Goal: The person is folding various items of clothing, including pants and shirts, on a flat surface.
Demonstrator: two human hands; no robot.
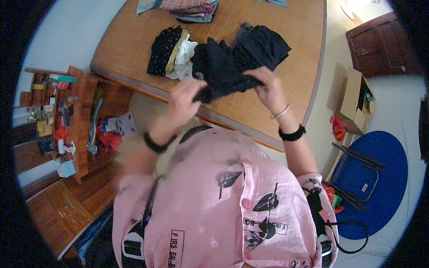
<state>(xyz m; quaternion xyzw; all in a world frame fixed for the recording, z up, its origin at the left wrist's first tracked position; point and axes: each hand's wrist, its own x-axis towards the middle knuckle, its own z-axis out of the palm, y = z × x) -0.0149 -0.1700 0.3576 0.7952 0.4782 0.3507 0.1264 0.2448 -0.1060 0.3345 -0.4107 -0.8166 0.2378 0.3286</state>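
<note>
A black cloth garment [224, 68] lies partly on the wooden table [301, 87], its near edge lifted at the front. My left hand [184, 100], slightly blurred, grips that edge at its left corner. At the right corner, my right hand [268, 85] pinches the same cloth between thumb and fingers. The garment's far right part [263, 45] spreads over the tabletop in loose folds. Touching its left side is a folded pile with a white cloth [184, 55], a mustard-yellow edge and a black speckled cloth [164, 50].
At the table's far side sits a stack of folded clothes [194, 13], a plaid one on top. Wooden shelving [80, 124] with small items stands left. To the right are an open cardboard box [350, 100], a folded blue round table [385, 181] and a dark wooden cabinet [378, 47].
</note>
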